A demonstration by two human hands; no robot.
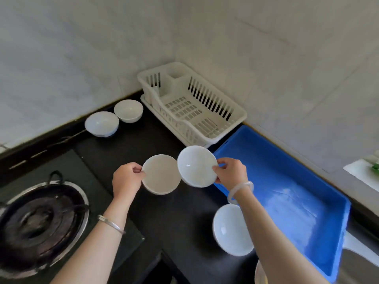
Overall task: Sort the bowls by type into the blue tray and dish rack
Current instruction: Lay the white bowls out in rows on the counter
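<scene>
My left hand [127, 179] pinches the left rim of a cream bowl [161, 174] above the black counter. My right hand [231, 172] pinches the right rim of a white bowl [195, 166], held tilted beside the cream one, their rims touching. The blue tray [291, 193] lies empty on the right, just past my right hand. The cream dish rack [192, 105] stands empty in the far corner. Another white bowl [231, 230] sits on the counter under my right forearm. At the back left stand a white bowl [102, 124] and a cream bowl [128, 110].
A gas burner [41, 220] with a dark pan support fills the lower left. Tiled walls close the corner behind the rack. A white ledge [363, 173] with something green is at the right edge. A pale rim [258, 273] pokes in at the bottom edge.
</scene>
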